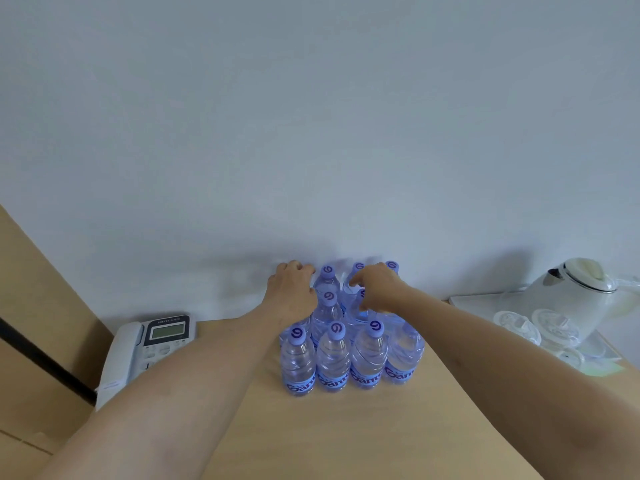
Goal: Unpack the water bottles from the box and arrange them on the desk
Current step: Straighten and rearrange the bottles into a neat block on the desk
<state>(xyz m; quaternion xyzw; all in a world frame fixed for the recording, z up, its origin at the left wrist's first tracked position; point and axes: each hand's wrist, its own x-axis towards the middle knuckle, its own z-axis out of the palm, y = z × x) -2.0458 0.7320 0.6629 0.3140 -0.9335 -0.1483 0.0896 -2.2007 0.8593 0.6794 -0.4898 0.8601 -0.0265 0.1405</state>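
Observation:
Several clear water bottles (333, 358) with purple caps and blue labels stand upright in tight rows on the wooden desk (363, 438), reaching back to the wall. My left hand (292, 294) lies over the top of a bottle at the back left of the group, fingers curled down around it; that bottle is mostly hidden. My right hand (379, 289) reaches over the middle rows, its fingers curled at the neck of a bottle in the back rows. No box is in view.
A white desk phone (138, 351) sits at the desk's left. On the right stands a white kettle (581, 296) on a white tray (485, 303) with upturned glass cups (540, 327). A wooden panel (38, 306) rises at the far left. The wall is directly behind the bottles.

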